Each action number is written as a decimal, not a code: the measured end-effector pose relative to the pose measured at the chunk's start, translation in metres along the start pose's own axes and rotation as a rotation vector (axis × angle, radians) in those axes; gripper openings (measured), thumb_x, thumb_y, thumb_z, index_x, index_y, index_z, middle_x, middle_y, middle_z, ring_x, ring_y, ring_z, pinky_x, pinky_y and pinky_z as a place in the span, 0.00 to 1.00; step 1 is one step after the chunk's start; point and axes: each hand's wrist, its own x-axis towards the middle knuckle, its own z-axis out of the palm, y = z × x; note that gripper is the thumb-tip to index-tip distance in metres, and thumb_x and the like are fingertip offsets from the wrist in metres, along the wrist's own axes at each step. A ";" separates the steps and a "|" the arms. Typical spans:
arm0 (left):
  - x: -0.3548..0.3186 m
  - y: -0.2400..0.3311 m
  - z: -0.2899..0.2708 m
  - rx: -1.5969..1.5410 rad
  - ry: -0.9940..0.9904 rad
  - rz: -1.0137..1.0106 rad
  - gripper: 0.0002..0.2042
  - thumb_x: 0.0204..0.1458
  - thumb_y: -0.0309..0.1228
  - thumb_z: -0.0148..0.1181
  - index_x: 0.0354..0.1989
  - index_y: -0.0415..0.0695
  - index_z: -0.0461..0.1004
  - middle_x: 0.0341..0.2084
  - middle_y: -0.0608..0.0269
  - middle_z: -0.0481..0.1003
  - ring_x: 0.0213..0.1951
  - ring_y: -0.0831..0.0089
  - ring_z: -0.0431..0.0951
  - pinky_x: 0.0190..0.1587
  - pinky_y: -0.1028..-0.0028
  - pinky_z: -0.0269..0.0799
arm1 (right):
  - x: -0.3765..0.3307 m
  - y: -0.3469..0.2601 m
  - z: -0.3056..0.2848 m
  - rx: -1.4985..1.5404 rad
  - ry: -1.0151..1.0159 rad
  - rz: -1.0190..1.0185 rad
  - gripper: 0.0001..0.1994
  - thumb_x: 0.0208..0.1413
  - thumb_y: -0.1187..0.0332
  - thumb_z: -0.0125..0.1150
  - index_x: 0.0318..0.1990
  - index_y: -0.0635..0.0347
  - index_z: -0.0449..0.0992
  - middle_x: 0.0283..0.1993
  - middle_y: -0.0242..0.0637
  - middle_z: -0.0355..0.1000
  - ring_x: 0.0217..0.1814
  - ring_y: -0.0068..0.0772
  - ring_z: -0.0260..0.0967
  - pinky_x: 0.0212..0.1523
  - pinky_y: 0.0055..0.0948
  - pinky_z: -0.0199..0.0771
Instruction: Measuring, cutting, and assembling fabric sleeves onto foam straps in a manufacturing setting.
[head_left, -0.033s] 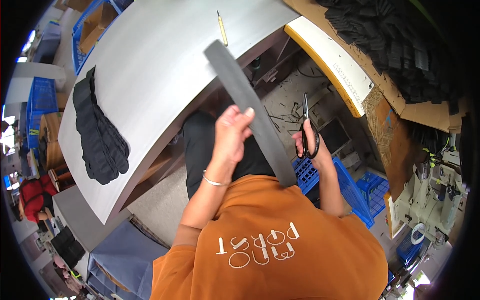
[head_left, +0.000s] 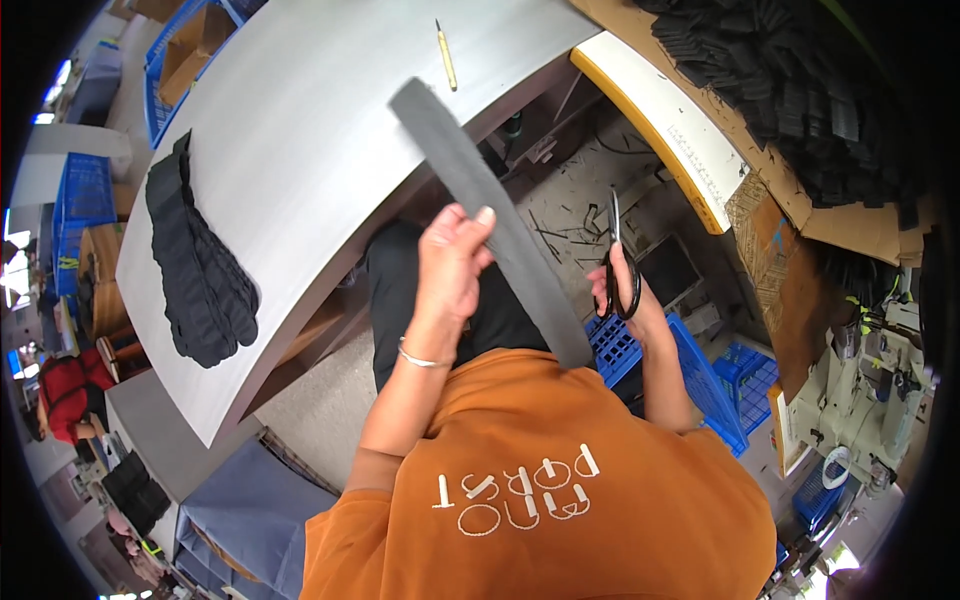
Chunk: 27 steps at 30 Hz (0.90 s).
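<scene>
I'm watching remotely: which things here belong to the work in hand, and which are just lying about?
In use:
- dark grey strip, held in the left hand
- scissors, held in the right hand

Lying about, as far as I can judge:
- pen-like tool on the table
- black bundle, possibly related
- scraps on the floor

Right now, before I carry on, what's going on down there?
A person's left grip pinches a dark gray strip partway along its length. The right grip holds black-handled scissors, blades pointing away from the body and apart from the strip. A heap of black strips and a slim, pointed tool lie on the pale table.
</scene>
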 end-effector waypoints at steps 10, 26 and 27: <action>0.008 0.038 -0.030 -0.087 0.044 0.142 0.09 0.58 0.25 0.60 0.46 0.39 0.71 0.36 0.63 0.79 0.35 0.77 0.79 0.40 0.76 0.78 | -0.046 0.001 0.016 -0.841 -0.170 -0.558 0.21 0.53 0.58 0.68 0.46 0.64 0.69 0.35 0.41 0.69 0.36 0.41 0.70 0.39 0.34 0.70; 0.010 0.014 -0.032 -0.155 -0.019 0.089 0.13 0.60 0.26 0.57 0.51 0.36 0.68 0.45 0.53 0.77 0.48 0.64 0.79 0.52 0.67 0.77 | -0.058 -0.004 0.053 -0.927 -0.051 -0.601 0.28 0.44 0.46 0.73 0.31 0.66 0.71 0.27 0.47 0.71 0.28 0.49 0.72 0.29 0.41 0.69; 0.011 0.013 -0.032 -0.166 -0.008 0.074 0.12 0.60 0.26 0.57 0.51 0.36 0.68 0.45 0.54 0.77 0.48 0.64 0.78 0.52 0.67 0.77 | -0.056 -0.001 0.053 -0.879 -0.027 -0.617 0.27 0.44 0.47 0.73 0.29 0.66 0.70 0.24 0.47 0.69 0.25 0.50 0.70 0.27 0.41 0.67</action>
